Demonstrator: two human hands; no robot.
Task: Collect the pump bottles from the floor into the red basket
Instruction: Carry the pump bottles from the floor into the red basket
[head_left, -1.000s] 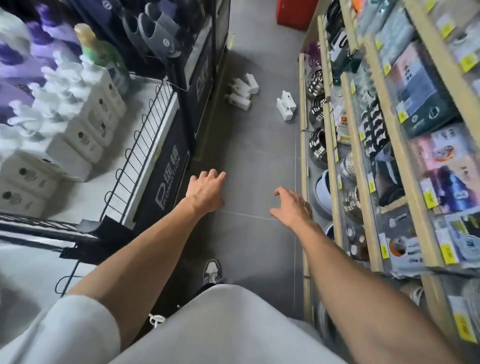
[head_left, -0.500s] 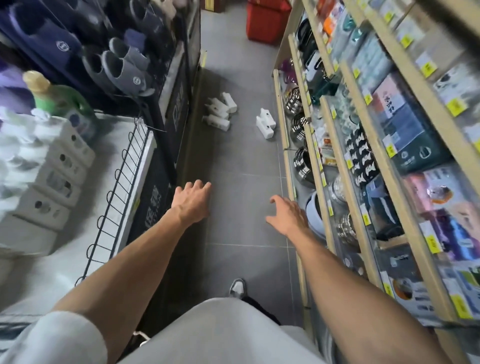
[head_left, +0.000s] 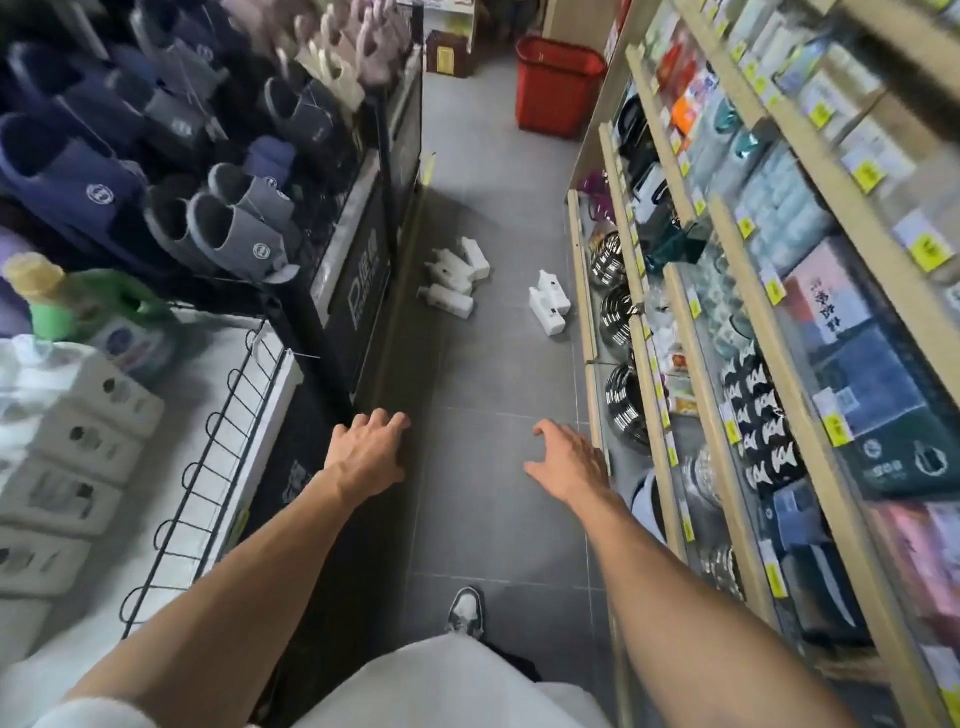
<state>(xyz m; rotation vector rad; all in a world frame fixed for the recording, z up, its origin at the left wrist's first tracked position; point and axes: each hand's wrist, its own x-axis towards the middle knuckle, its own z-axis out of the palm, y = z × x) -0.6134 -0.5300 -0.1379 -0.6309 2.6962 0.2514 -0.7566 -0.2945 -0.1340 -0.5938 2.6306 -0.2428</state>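
Grey floor tiles (head_left: 493, 374) run up the middle of a narrow shop aisle, and I look down on it from the head camera. White pump bottles (head_left: 451, 283) lie tipped over in a small bunch near the middle of the frame, close to the foot of the dark rack (head_left: 363, 291) on the left. Two more lie touching each other, just beside the bottom of the wooden shelves (head_left: 652, 395) on the right. The red basket (head_left: 558, 85) stands upright on the floor at the top of the frame. It is farther up the aisle and well apart from the bottles.

Both arms reach forward over the floor. The left hand (head_left: 371, 452) is in the lower middle with its fingers loose and a little bent, and it holds nothing. The right hand (head_left: 569, 462) is beside it near the shelf edge. Its fingers are spread and relaxed, and it holds nothing too.

Grey and blue slippers (head_left: 228, 228) hang at the upper left. A green bottle (head_left: 88, 301) stands at the left edge above rows of blurry white bottles (head_left: 78, 441). One shoe (head_left: 465, 610) shows on the floor at the bottom.
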